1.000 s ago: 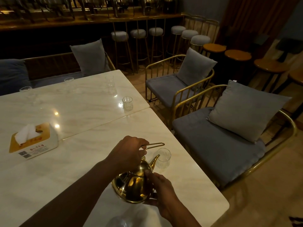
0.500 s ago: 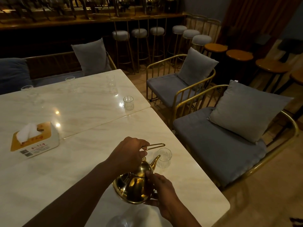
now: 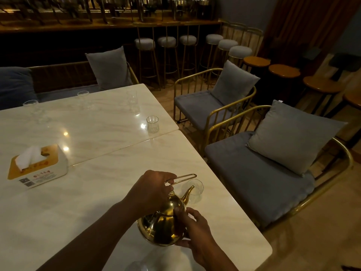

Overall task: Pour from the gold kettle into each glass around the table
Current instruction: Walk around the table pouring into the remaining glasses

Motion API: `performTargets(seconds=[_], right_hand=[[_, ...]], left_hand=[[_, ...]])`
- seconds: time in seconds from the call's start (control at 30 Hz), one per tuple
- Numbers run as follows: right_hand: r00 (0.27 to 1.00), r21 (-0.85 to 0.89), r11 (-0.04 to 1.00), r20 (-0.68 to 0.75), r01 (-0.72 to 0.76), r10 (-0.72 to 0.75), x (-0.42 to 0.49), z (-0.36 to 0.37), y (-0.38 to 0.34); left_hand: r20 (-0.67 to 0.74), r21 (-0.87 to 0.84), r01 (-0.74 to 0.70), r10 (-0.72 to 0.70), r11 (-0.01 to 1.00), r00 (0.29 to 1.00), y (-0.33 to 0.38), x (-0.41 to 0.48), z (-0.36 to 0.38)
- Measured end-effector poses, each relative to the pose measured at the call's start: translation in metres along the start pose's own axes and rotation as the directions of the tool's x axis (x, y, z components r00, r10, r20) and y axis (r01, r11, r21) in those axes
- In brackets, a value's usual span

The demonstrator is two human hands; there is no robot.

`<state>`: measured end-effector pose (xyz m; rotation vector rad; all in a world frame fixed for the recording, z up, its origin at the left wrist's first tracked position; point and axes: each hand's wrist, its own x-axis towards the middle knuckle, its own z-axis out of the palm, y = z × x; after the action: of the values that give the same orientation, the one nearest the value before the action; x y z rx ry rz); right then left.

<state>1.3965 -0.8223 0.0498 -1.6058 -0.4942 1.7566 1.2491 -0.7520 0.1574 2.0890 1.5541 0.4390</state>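
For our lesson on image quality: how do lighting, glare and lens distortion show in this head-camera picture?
Head view: dim, warm lighting; small bright glare spots on the table; clear glasses at the far edge nearly vanish; wide-angle lens bends the chair frames; kettle mirrors its surroundings.

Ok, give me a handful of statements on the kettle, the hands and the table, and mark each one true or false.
1. The left hand grips the gold kettle by its handle. True.
2. The kettle's spout points at the tissue box. False: it points at the nearest glass.
3. The right hand supports the kettle's body. True.
4. The kettle stands on the marble table. False: it is held up, tilted.
5. The tissue box is empty. False: a tissue sticks out.
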Motion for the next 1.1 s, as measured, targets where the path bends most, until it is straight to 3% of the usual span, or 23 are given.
performTargets(seconds=[0.37,0.63,0.87,1.1], right_hand=[[0.985,-0.137,0.976,0.045,0.171,-0.166,-0.006,-0.016,-0.034],[0.957,-0.192,0.949,0.198,0.251,-0.213,0.017,-0.046,-0.092],[0.894,-0.318,0.884,0.399,0.342,-0.202,0.068,-0.091,-0.167],[0.827,-0.371,0.844,0.544,0.388,-0.142,0.102,-0.110,-0.229]], left_hand=[[-0.165,-0.048,-0.079,0.070,0.996,0.984,0.001,-0.016,-0.007],[-0.326,-0.099,0.031,-0.062,0.995,0.943,0.048,0.008,-0.014],[-0.487,-0.111,0.194,-0.224,0.975,0.844,0.105,0.050,0.004],[-0.593,-0.238,0.338,-0.412,0.911,0.692,0.148,0.086,0.013]])
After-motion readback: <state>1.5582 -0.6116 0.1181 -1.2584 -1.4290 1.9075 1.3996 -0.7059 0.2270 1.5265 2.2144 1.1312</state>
